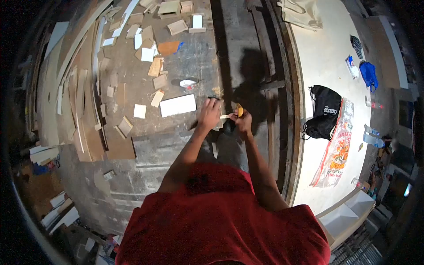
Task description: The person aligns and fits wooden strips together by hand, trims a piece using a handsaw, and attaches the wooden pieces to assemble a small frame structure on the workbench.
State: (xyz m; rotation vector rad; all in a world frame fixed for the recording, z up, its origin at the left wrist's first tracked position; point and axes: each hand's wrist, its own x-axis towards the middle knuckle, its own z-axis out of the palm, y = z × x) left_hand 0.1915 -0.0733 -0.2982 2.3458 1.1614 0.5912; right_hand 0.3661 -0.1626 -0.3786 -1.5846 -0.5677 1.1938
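My left hand (210, 114) is at the edge of the worktable (194, 75), fingers bent down over something mostly hidden beneath them. A short pale strip (226, 116) spans the small gap between my hands; whether it is wood or part of a tool cannot be made out. Just to the right, over the gap beside the table, my right hand (242, 122) is closed around a small yellow-orange tool (240, 111), its exact kind unclear. Left of my left hand lies a white rectangular board (178, 106). Beyond it is a small white and red item (187, 83).
Small wooden pieces and box-like parts (178, 27) are scattered over the table, with long boards (84, 92) along its left. On the pale table at right lie a black drawstring bag (326, 108), a printed sack (338, 150), a blue bag (368, 75) and a cloth bag (301, 13).
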